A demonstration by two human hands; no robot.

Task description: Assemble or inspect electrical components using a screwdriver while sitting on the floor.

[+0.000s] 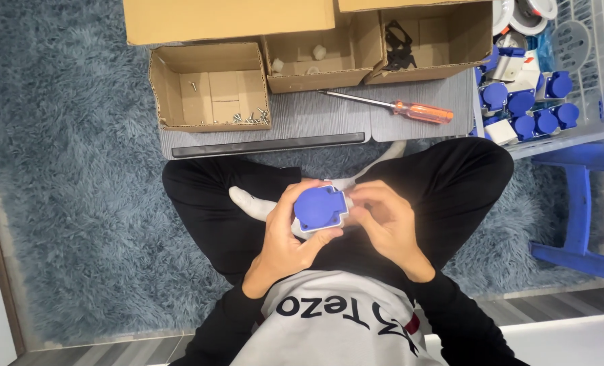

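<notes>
I sit cross-legged on a shaggy rug and hold a blue and white socket housing (321,208) over my lap. My left hand (285,240) wraps around its left and lower side. My right hand (383,224) has its fingers closed on the housing's right edge. The blue hinged lid faces up at me. An orange-handled screwdriver (397,106) lies on the grey board (295,125) in front of my legs, away from both hands.
Three open cardboard boxes stand on the board: the left box (210,88) holds small screws, the middle box (309,61) white bits, the right box (424,41) black parts. A clear bin (573,129) at right holds several blue socket housings. A blue stool (580,203) stands beside it.
</notes>
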